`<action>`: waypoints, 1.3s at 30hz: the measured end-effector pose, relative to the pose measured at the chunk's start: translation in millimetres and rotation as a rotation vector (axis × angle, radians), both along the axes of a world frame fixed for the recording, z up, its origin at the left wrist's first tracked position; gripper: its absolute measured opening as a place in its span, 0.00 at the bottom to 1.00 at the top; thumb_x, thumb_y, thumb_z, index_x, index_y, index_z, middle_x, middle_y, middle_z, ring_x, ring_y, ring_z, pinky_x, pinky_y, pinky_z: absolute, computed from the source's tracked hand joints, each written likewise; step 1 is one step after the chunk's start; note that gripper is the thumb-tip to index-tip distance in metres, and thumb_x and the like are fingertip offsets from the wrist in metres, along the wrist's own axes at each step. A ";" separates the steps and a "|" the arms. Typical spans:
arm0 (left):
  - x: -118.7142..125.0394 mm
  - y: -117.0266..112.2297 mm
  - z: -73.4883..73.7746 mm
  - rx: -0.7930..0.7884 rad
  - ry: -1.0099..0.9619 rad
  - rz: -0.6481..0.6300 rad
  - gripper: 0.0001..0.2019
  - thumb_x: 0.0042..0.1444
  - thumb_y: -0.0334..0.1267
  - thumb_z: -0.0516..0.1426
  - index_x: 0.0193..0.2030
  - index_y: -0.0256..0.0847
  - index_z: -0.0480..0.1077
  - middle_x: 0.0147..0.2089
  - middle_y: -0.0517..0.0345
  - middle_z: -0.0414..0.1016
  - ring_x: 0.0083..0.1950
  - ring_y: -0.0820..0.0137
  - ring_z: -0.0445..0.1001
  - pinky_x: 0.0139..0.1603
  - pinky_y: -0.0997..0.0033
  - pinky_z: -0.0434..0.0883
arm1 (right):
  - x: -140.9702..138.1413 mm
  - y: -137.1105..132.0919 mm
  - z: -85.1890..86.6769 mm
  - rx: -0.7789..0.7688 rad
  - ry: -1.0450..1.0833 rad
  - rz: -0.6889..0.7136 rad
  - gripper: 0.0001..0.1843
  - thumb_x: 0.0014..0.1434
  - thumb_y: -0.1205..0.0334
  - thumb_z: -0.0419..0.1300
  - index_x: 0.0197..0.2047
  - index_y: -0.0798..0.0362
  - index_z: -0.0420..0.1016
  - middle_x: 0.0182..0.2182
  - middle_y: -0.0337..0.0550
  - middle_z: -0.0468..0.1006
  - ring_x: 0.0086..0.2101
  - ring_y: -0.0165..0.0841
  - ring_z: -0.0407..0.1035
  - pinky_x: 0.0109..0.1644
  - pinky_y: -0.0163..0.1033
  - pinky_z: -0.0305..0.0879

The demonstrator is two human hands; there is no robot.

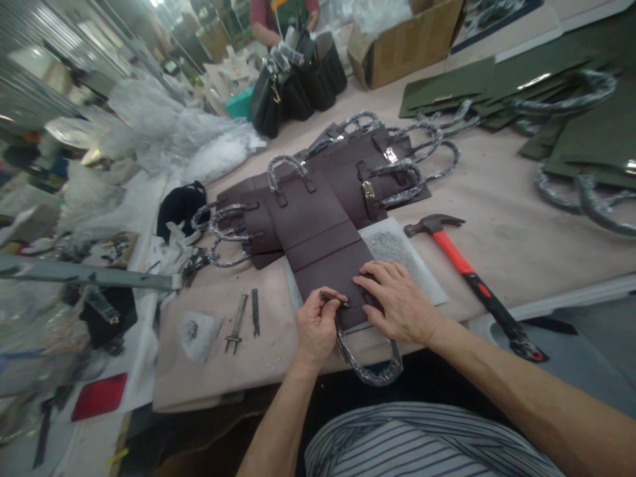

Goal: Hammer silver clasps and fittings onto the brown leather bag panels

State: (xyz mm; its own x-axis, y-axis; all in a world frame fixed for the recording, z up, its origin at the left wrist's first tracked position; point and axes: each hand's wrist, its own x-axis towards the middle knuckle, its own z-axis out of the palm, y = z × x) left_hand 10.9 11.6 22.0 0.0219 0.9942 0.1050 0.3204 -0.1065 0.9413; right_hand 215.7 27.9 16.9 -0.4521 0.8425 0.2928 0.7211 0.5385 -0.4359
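A dark maroon leather bag panel (318, 228) lies flat at the table's near edge, partly over a grey speckled slab (397, 248). Its plastic-wrapped handle (370, 364) hangs over the edge toward me. My left hand (318, 324) is closed in a pinch on a small thin metal tool at the handle's attachment tab. My right hand (397, 298) lies on the panel just beside it, fingers stretched flat and pressing the leather down.
More maroon panels with wrapped handles (377, 165) are stacked behind. A red-handled hammer (467, 271) lies to the right. Small metal tools (243, 318) lie left of the panel. Green panels (571, 99) cover the far right. Black bags (298, 86), a cardboard box and another person stand at the far end.
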 end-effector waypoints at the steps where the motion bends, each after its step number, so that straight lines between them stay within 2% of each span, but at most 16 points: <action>1: 0.5 0.3 0.3 0.015 0.011 -0.008 0.06 0.64 0.33 0.55 0.39 0.40 0.74 0.37 0.56 0.81 0.40 0.70 0.79 0.46 0.70 0.76 | 0.1 -0.1 0.2 0.002 -0.001 0.000 0.27 0.57 0.59 0.62 0.59 0.57 0.73 0.57 0.56 0.69 0.58 0.52 0.59 0.65 0.60 0.54; 7: 4.8 -4.2 -5.4 0.208 0.184 -0.062 0.08 0.64 0.32 0.53 0.39 0.42 0.74 0.37 0.55 0.80 0.38 0.69 0.79 0.43 0.71 0.76 | 1.8 1.7 -3.8 0.009 0.060 0.007 0.26 0.57 0.59 0.62 0.58 0.56 0.74 0.57 0.57 0.70 0.58 0.53 0.61 0.64 0.61 0.56; 11: 5.3 -8.0 -11.7 0.278 0.241 -0.066 0.08 0.64 0.34 0.53 0.41 0.43 0.74 0.38 0.53 0.82 0.39 0.67 0.81 0.44 0.69 0.77 | 12.4 3.2 -6.0 -0.024 0.282 0.040 0.19 0.62 0.54 0.59 0.54 0.52 0.75 0.54 0.54 0.73 0.56 0.48 0.66 0.60 0.58 0.64; 14: 4.6 -8.5 -14.9 0.279 0.225 -0.047 0.08 0.64 0.34 0.53 0.40 0.42 0.74 0.38 0.53 0.82 0.38 0.67 0.81 0.43 0.70 0.78 | 39.1 3.5 -1.5 0.052 0.353 -0.146 0.16 0.65 0.57 0.56 0.53 0.51 0.75 0.51 0.52 0.75 0.53 0.46 0.70 0.59 0.56 0.67; 17: 4.2 -7.9 -17.8 0.280 0.233 -0.048 0.08 0.65 0.34 0.53 0.40 0.43 0.74 0.38 0.54 0.82 0.38 0.68 0.81 0.43 0.70 0.77 | 85.5 5.5 2.1 0.172 0.169 -0.408 0.16 0.64 0.59 0.56 0.51 0.55 0.76 0.50 0.57 0.75 0.53 0.50 0.68 0.60 0.57 0.64; 19: 4.6 -7.4 -18.7 0.293 0.240 -0.056 0.08 0.65 0.34 0.53 0.40 0.42 0.74 0.38 0.53 0.82 0.38 0.67 0.81 0.44 0.70 0.77 | 118.8 6.4 0.2 0.135 -0.029 -0.579 0.19 0.63 0.59 0.56 0.51 0.62 0.76 0.51 0.64 0.74 0.53 0.52 0.67 0.59 0.56 0.63; 21: 5.6 -7.2 -18.2 0.309 0.231 -0.061 0.08 0.64 0.33 0.53 0.40 0.42 0.74 0.38 0.53 0.81 0.38 0.68 0.81 0.43 0.71 0.77 | 144.1 4.6 -4.4 0.020 -0.220 -0.706 0.21 0.64 0.59 0.55 0.52 0.67 0.74 0.49 0.70 0.74 0.51 0.54 0.68 0.55 0.55 0.64; 23: 7.1 -7.5 -16.4 0.313 0.224 -0.067 0.08 0.64 0.33 0.53 0.40 0.43 0.74 0.37 0.54 0.81 0.37 0.68 0.81 0.41 0.72 0.77 | 157.8 -0.1 -9.4 -0.027 -0.294 -0.724 0.20 0.63 0.59 0.55 0.49 0.67 0.75 0.43 0.69 0.75 0.45 0.53 0.71 0.48 0.54 0.66; 25: 8.2 -8.5 -15.1 0.305 0.230 -0.072 0.08 0.64 0.34 0.53 0.39 0.43 0.74 0.35 0.55 0.81 0.36 0.68 0.81 0.40 0.73 0.77 | 163.1 -4.9 -12.4 -0.030 -0.334 -0.717 0.14 0.62 0.60 0.55 0.44 0.61 0.77 0.38 0.62 0.76 0.39 0.49 0.71 0.44 0.52 0.67; 27: 8.4 -9.3 -16.1 0.303 0.235 -0.061 0.08 0.64 0.35 0.53 0.39 0.44 0.74 0.35 0.56 0.82 0.36 0.67 0.82 0.39 0.72 0.77 | 166.9 -6.7 -11.3 -0.009 -0.353 -0.747 0.14 0.63 0.60 0.55 0.46 0.59 0.76 0.37 0.58 0.76 0.38 0.47 0.72 0.44 0.50 0.68; 31: 7.5 -8.7 -22.7 0.312 0.221 -0.045 0.08 0.64 0.37 0.54 0.39 0.44 0.75 0.35 0.56 0.82 0.35 0.65 0.83 0.39 0.71 0.78 | 180.9 -3.4 5.4 0.013 -0.328 -0.851 0.19 0.65 0.60 0.53 0.54 0.59 0.73 0.47 0.60 0.75 0.48 0.51 0.70 0.51 0.53 0.66; 34: 7.3 -8.0 -25.4 0.321 0.222 -0.059 0.08 0.64 0.36 0.53 0.39 0.44 0.74 0.35 0.55 0.82 0.36 0.66 0.82 0.39 0.71 0.78 | 180.7 -3.9 14.7 -0.111 -0.244 -0.874 0.19 0.66 0.55 0.54 0.52 0.59 0.74 0.42 0.57 0.77 0.43 0.48 0.72 0.48 0.51 0.67; 36: 7.7 -7.8 -25.2 0.355 0.223 -0.067 0.08 0.65 0.35 0.53 0.40 0.43 0.74 0.34 0.56 0.82 0.35 0.67 0.82 0.38 0.73 0.77 | 169.5 -6.2 13.1 -0.233 -0.174 -0.812 0.17 0.62 0.52 0.58 0.47 0.56 0.75 0.39 0.52 0.77 0.39 0.44 0.72 0.46 0.46 0.66; 39: 8.3 -6.8 -24.1 0.414 0.241 -0.070 0.08 0.65 0.33 0.52 0.40 0.41 0.73 0.34 0.56 0.81 0.33 0.69 0.81 0.37 0.74 0.76 | 146.9 -8.0 6.0 -0.393 -0.069 -0.753 0.11 0.56 0.55 0.63 0.38 0.54 0.74 0.35 0.50 0.75 0.39 0.43 0.71 0.45 0.44 0.63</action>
State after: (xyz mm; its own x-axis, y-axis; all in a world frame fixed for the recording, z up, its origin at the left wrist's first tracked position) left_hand 19.2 4.8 -2.1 0.1597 0.8653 0.4751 0.5025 -0.4855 0.7154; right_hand 362.6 19.9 22.9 0.2634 0.9603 -0.0917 0.8580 -0.2766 -0.4328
